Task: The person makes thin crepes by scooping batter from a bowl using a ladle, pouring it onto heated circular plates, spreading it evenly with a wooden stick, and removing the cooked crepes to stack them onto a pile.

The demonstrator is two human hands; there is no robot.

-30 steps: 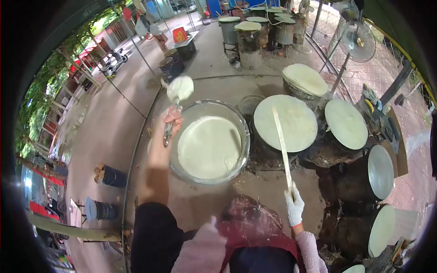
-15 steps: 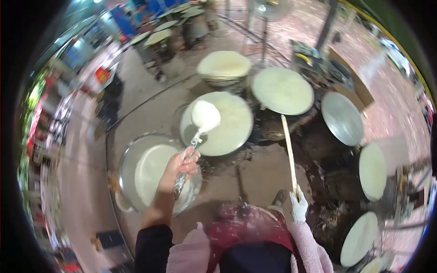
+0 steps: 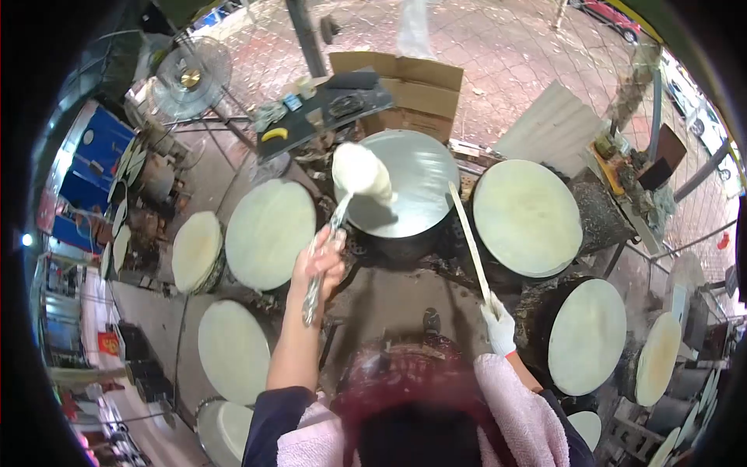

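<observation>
My bare left hand [image 3: 320, 263] is closed round the wrapped handle of a ladle [image 3: 361, 170] heaped with pale, thick batter. The ladle is held over the left part of a bare, shiny round griddle [image 3: 416, 179]; some batter hangs at its right edge, and I cannot tell whether it touches the metal. In a white glove, my right hand [image 3: 499, 328] grips a long, flat wooden stick [image 3: 471, 247], its far tip near the griddle's right rim. Pale sheets cover the round griddles to the left [image 3: 271, 235] and right [image 3: 528, 220].
More covered griddles stand at the lower left [image 3: 233, 352] and lower right [image 3: 587, 336]. A batter pot [image 3: 208, 426] is partly visible at bottom left. Behind the bare griddle are a cardboard box [image 3: 420, 86], a dark tray [image 3: 303, 132] and a wire fence. A fan [image 3: 191, 78] stands at upper left.
My view has swung right, away from the batter pot. The loaded ladle, earlier over a covered griddle, is now over the bare one. Both hands keep their holds.
</observation>
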